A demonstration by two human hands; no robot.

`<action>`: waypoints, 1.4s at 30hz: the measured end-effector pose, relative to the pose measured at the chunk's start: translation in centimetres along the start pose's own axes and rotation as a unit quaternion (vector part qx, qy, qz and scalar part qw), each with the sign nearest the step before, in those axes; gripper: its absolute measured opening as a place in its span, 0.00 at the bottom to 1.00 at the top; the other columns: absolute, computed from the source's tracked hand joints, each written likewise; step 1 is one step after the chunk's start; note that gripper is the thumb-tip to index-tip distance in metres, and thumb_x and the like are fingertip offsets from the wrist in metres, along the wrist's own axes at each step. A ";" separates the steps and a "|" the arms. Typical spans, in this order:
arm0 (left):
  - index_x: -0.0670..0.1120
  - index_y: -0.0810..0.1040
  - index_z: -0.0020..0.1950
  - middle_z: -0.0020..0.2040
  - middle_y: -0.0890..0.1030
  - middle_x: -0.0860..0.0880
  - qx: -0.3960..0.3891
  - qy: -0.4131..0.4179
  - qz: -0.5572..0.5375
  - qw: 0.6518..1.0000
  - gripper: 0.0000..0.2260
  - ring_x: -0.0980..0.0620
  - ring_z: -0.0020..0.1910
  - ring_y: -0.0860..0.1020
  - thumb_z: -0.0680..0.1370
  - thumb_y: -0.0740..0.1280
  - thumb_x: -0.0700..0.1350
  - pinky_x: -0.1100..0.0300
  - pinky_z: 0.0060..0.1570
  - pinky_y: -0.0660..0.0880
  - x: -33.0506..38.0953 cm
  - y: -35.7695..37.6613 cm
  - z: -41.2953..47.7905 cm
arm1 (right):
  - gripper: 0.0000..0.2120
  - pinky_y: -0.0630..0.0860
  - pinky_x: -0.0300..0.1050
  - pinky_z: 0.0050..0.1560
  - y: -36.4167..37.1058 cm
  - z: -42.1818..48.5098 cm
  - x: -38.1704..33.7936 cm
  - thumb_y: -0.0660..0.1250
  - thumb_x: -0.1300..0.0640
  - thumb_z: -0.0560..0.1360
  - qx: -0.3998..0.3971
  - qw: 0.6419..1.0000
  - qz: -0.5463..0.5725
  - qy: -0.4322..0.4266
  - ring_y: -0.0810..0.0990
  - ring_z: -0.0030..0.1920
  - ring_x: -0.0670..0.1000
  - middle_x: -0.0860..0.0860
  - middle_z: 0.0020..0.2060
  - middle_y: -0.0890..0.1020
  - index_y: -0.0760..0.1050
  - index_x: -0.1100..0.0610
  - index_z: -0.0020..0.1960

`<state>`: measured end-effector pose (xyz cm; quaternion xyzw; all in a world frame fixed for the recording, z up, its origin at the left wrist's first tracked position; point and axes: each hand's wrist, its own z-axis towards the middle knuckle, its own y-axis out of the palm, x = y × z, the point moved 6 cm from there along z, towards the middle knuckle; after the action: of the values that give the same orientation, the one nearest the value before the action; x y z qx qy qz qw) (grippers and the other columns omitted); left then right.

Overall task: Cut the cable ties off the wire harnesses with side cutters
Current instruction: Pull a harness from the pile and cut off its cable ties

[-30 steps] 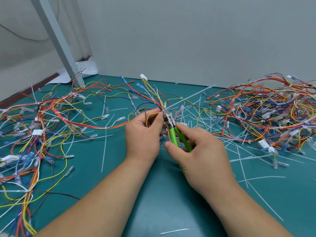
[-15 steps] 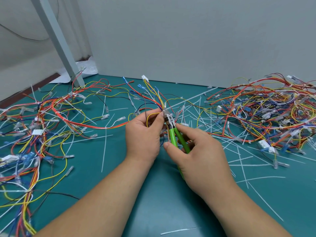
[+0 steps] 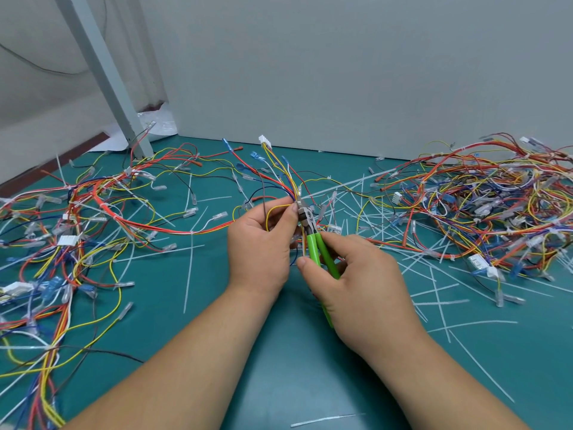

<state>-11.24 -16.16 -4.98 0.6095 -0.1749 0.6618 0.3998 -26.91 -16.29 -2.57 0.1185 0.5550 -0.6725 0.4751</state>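
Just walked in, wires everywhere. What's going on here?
A person is snipping cable ties off wire harnesses. The left hand pinches one harness where its wires bunch, and the right hand grips green-handled side cutters with the head at that spot. Whether that tie is cut yet is unclear. More harnesses lie in a left heap and a right heap on the green mat, among loose white cable-tie strips.
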 end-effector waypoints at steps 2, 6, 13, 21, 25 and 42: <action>0.57 0.87 0.42 0.39 0.86 0.52 0.000 0.004 0.003 1.000 0.08 0.54 0.38 0.82 0.74 0.73 0.44 0.55 0.44 0.82 0.0 0.0 0.0 | 0.13 0.72 0.48 0.39 0.0 -0.1 0.0 0.69 0.41 0.73 -0.003 1.000 0.004 -0.001 0.73 0.38 0.46 0.45 0.34 0.75 0.72 0.49 0.39; 0.54 0.86 0.41 0.38 0.86 0.52 0.003 0.004 0.001 1.000 0.09 0.56 0.36 0.82 0.77 0.73 0.40 0.62 0.39 0.80 -0.1 -0.1 0.2 | 0.14 0.72 0.48 0.39 0.0 0.0 -0.2 0.68 0.40 0.73 -0.007 1.000 0.003 0.001 0.74 0.37 0.46 0.46 0.33 0.75 0.72 0.50 0.39; 0.48 0.84 0.45 0.39 0.86 0.48 0.015 -0.005 -0.013 1.000 0.05 0.54 0.36 0.81 0.78 0.73 0.39 0.61 0.37 0.79 -0.3 -0.2 0.3 | 0.10 0.77 0.46 0.39 -0.4 -0.1 -0.1 0.71 0.42 0.71 0.015 0.994 0.094 0.049 0.79 0.36 0.47 0.46 0.36 0.81 0.80 0.48 0.45; 0.46 0.82 0.50 0.41 0.86 0.47 0.053 -0.006 -0.042 0.998 0.02 0.54 0.38 0.82 0.80 0.70 0.40 0.64 0.35 0.78 -0.4 -0.6 0.6 | 0.21 0.80 0.48 0.36 -0.6 0.0 1.9 0.70 0.40 0.66 0.006 0.830 0.476 0.292 0.85 0.40 0.53 0.52 0.40 0.85 0.84 0.55 0.49; 0.47 0.81 0.54 0.42 0.86 0.49 0.036 -0.016 -0.047 0.998 0.07 0.54 0.39 0.80 0.78 0.73 0.44 0.59 0.41 0.77 -0.3 -0.4 0.4 | 0.22 0.80 0.52 0.39 -0.5 0.1 1.9 0.71 0.40 0.67 -0.014 0.808 0.509 0.296 0.85 0.42 0.55 0.56 0.48 0.86 0.84 0.56 0.51; 0.47 0.63 0.67 0.52 0.73 0.51 0.058 0.108 0.358 0.925 0.35 0.47 0.52 0.75 0.69 0.68 0.66 0.48 0.54 0.74 2.5 -1.5 -1.1 | 0.23 0.82 0.47 0.38 -2.8 0.9 0.9 0.73 0.39 0.65 0.032 0.815 0.555 0.165 0.85 0.46 0.49 0.47 0.56 0.86 0.85 0.49 0.57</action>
<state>-10.72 -13.67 -3.21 0.4530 -0.2990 0.8317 0.1165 -29.22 -17.76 -1.09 0.5307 0.4436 -0.2822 0.6648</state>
